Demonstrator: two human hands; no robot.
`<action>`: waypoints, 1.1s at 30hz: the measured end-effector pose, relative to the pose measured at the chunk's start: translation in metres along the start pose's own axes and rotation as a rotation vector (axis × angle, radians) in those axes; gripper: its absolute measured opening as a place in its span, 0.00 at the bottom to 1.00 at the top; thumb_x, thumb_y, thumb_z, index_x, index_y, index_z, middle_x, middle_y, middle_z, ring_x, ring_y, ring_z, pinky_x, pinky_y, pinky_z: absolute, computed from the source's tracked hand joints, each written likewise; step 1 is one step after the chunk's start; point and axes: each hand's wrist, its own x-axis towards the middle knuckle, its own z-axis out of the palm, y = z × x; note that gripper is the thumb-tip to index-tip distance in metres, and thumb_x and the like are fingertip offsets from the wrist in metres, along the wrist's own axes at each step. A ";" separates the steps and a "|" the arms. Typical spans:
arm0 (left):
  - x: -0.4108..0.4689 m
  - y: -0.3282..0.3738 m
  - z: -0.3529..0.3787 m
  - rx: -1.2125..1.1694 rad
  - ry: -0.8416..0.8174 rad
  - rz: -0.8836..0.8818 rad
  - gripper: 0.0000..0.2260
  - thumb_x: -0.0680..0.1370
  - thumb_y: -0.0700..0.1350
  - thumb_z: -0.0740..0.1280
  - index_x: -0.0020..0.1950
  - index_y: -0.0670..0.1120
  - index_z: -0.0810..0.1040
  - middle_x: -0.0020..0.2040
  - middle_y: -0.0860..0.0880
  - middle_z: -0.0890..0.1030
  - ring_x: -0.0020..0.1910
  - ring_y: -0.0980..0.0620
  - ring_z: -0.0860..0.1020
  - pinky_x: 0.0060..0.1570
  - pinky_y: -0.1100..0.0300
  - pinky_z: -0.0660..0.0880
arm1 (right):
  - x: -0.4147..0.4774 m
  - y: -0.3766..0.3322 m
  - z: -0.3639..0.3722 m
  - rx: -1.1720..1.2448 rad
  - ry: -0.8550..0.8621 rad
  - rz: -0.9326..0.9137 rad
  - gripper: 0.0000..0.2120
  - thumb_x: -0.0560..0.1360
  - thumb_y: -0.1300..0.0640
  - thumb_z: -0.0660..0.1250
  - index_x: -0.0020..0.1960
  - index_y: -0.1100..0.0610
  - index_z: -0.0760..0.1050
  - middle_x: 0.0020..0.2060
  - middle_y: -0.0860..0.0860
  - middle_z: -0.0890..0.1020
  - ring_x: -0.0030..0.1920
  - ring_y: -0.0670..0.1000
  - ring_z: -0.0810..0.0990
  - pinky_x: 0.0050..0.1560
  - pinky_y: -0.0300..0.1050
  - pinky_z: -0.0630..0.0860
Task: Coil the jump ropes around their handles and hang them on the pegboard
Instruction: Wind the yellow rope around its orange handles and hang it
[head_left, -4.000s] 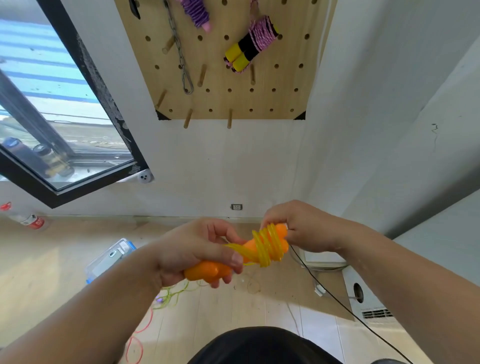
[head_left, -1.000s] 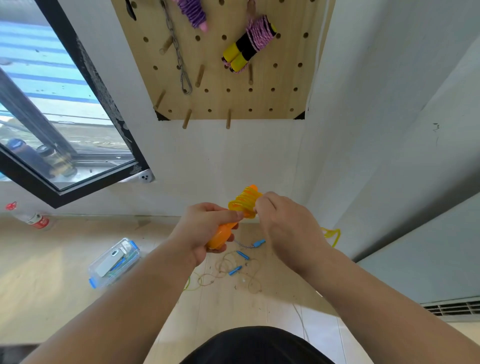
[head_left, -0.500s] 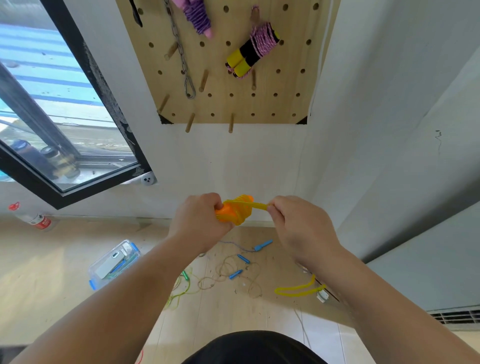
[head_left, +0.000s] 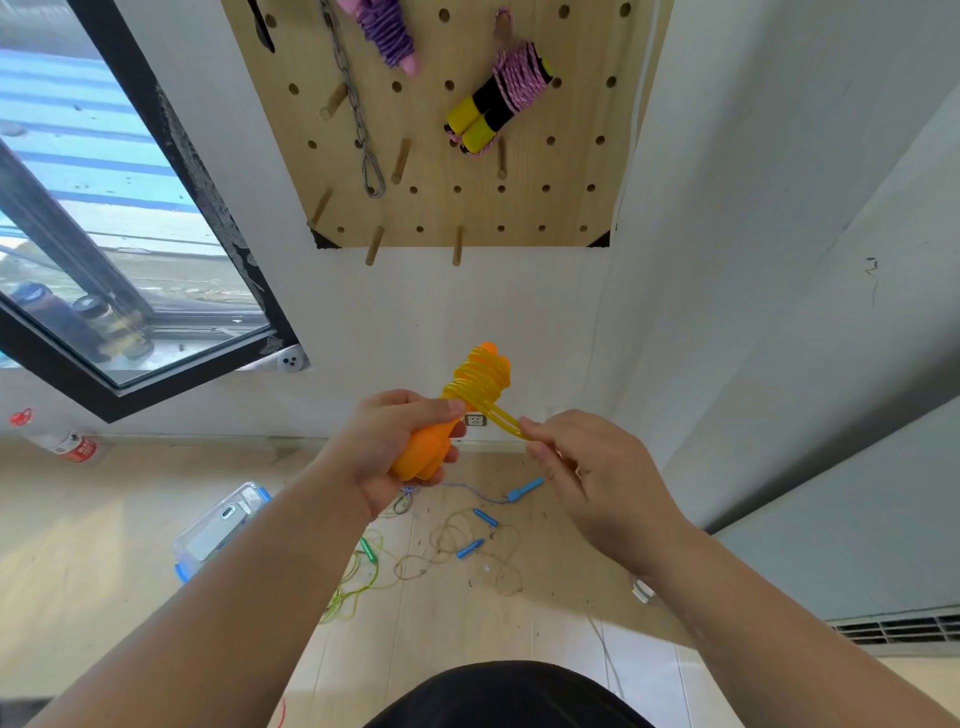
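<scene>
My left hand (head_left: 387, 457) grips the lower end of the orange jump-rope handles (head_left: 423, 452), which point up and to the right. Yellow rope (head_left: 478, 382) is coiled tightly round their upper part. A short doubled end of that rope runs down-right to my right hand (head_left: 582, 480), which pinches it between thumb and fingers. Above, the wooden pegboard (head_left: 566, 171) carries a coiled pink rope with yellow-black handles (head_left: 496, 98) and a purple coiled rope (head_left: 389, 31) at the top edge.
A metal chain with a carabiner (head_left: 363, 135) hangs on the board, and several bare pegs (head_left: 457, 247) stick out near its bottom. On the floor lie loose ropes with blue handles (head_left: 485, 519), a green-handled rope (head_left: 363, 561), and a clear box (head_left: 218, 525). A window (head_left: 104, 234) is to the left.
The handles have tipped from level to pointing upward. My right hand has pulled the rope's end down and to the right, away from the coil. The yellow loop on the floor is gone.
</scene>
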 end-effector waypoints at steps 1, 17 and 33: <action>-0.003 0.000 0.000 -0.045 -0.021 -0.005 0.24 0.62 0.46 0.78 0.53 0.39 0.77 0.46 0.38 0.85 0.38 0.41 0.82 0.37 0.50 0.78 | 0.001 -0.002 -0.002 0.139 -0.020 0.110 0.12 0.82 0.52 0.63 0.60 0.52 0.83 0.41 0.42 0.81 0.43 0.44 0.79 0.45 0.38 0.75; -0.020 0.012 -0.005 -0.505 -0.414 0.076 0.39 0.54 0.50 0.85 0.61 0.43 0.77 0.45 0.41 0.82 0.37 0.44 0.80 0.33 0.53 0.78 | 0.029 -0.023 -0.028 0.932 -0.075 0.557 0.16 0.86 0.58 0.55 0.46 0.58 0.78 0.30 0.50 0.67 0.29 0.52 0.65 0.37 0.49 0.77; -0.027 -0.006 0.000 -0.037 -0.760 -0.075 0.23 0.64 0.45 0.82 0.51 0.39 0.75 0.45 0.32 0.79 0.38 0.38 0.80 0.35 0.52 0.79 | 0.039 0.037 -0.021 -0.350 -0.325 -0.354 0.05 0.74 0.61 0.61 0.42 0.56 0.74 0.34 0.51 0.75 0.32 0.54 0.72 0.31 0.45 0.64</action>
